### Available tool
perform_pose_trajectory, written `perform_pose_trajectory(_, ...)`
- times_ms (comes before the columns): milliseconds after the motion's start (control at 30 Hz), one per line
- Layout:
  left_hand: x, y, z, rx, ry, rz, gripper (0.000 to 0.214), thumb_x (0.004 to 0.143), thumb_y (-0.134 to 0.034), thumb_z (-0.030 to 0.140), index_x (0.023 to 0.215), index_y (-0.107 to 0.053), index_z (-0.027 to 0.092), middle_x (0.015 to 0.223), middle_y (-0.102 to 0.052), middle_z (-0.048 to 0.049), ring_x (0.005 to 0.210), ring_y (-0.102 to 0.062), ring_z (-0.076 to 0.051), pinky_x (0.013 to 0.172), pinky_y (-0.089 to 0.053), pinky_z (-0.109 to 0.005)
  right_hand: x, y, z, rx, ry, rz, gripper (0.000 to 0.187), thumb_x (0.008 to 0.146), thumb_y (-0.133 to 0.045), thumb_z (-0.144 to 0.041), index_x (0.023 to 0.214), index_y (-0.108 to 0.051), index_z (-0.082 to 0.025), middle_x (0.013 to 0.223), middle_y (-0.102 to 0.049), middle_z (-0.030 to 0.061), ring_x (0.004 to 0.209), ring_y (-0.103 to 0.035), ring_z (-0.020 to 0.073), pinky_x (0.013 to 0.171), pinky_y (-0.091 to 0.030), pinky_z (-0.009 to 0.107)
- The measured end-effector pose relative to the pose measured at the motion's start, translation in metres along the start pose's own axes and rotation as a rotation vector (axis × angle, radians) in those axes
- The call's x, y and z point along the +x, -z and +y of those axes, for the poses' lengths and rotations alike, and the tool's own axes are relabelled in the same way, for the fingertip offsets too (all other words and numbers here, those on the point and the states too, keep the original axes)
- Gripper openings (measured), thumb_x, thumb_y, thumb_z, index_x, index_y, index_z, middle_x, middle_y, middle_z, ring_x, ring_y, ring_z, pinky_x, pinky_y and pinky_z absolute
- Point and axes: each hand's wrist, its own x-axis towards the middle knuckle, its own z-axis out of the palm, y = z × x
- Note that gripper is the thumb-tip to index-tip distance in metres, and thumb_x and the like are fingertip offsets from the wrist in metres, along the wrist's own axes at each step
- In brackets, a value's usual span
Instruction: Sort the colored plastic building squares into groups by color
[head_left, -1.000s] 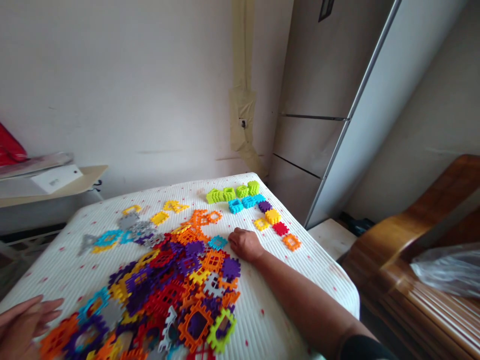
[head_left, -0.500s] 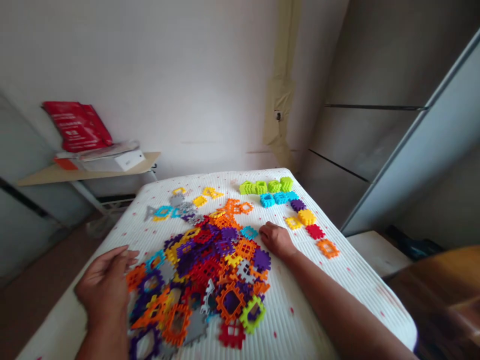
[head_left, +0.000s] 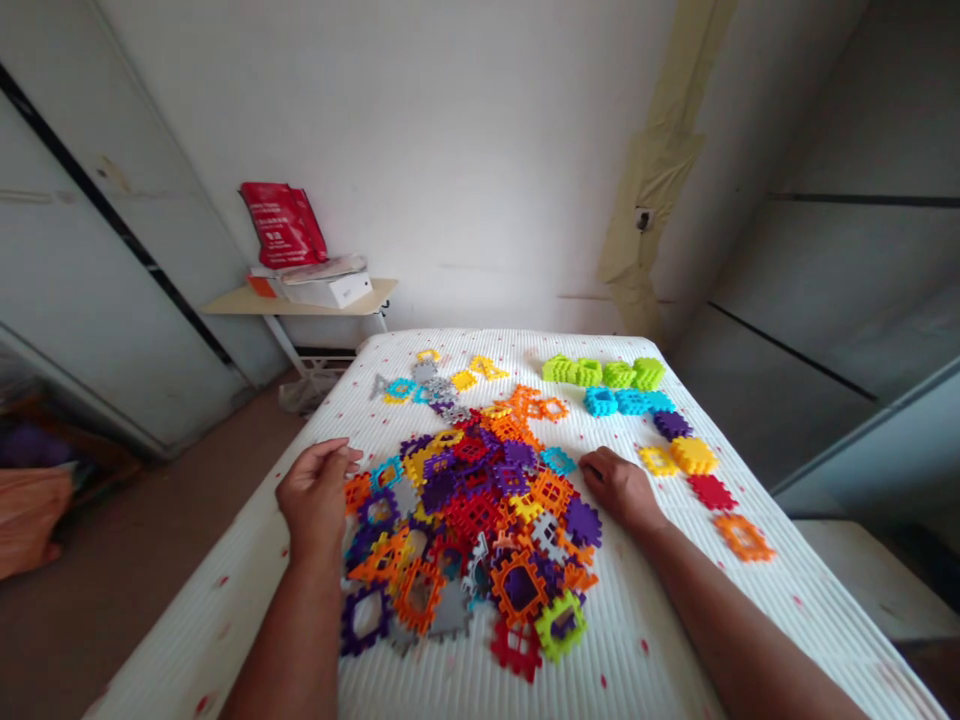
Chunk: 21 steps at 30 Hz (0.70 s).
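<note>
A heap of interlocking plastic waffle blocks [head_left: 469, 530] in purple, orange, red, yellow and other colours lies on a white ribbed mattress [head_left: 637, 640]. My left hand [head_left: 316, 497] rests at the heap's left edge, fingers slightly apart, next to an orange block [head_left: 358, 491]. My right hand [head_left: 619, 488] lies loosely curled by the heap's right side, near a cyan block [head_left: 559, 460], and holds nothing visible. Farther right, sorted rows run from lime green stacks [head_left: 604, 373] and cyan stacks [head_left: 626, 401] down to an orange block [head_left: 742, 537].
A shelf [head_left: 300, 305] at the back left carries a red bag [head_left: 283, 225] and a white box [head_left: 326, 290]. Grey cabinet doors [head_left: 97, 250] stand on the left, with a brown floor [head_left: 127, 540] below. A white surface [head_left: 862, 570] lies beyond the mattress's right edge.
The view has swung left, so the mattress sits more centrally. My left hand has moved up and inward to the heap's left edge. My right hand stays beside the heap.
</note>
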Motion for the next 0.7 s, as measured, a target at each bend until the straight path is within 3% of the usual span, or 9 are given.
perform_pose_trajectory(300, -0.0059, -0.0036, -0.0015, -0.013, 0.034, -0.068, 0.024, 0.064, -0.064, 0.030, 0.083, -0.064, 0.015, 0.064, -0.064, 0.0002, 0.053, -0.055, -0.010, 0.056, -0.045, -0.023, -0.0004, -0.0034, 0.0043, 0.014, 0.046, 0.037, 0.027, 0.086, -0.039, -0.024, 0.090, -0.065, -0.020, 0.088, -0.062, 0.0044, 0.080, -0.059, 0.0136, 0.070, -0.041, 0.022)
perform_pose_trajectory(700, -0.0078, -0.0058, -0.0038, 0.017, 0.021, -0.115, 0.024, 0.065, -0.063, 0.030, 0.083, -0.064, 0.016, 0.063, -0.064, 0.0002, 0.054, -0.056, -0.012, 0.057, -0.047, -0.025, 0.0008, 0.0022, -0.0013, 0.002, -0.003, 0.002, 0.027, 0.086, -0.039, -0.024, 0.090, -0.065, -0.020, 0.090, -0.063, 0.0045, 0.082, -0.059, 0.0136, 0.070, -0.041, 0.021)
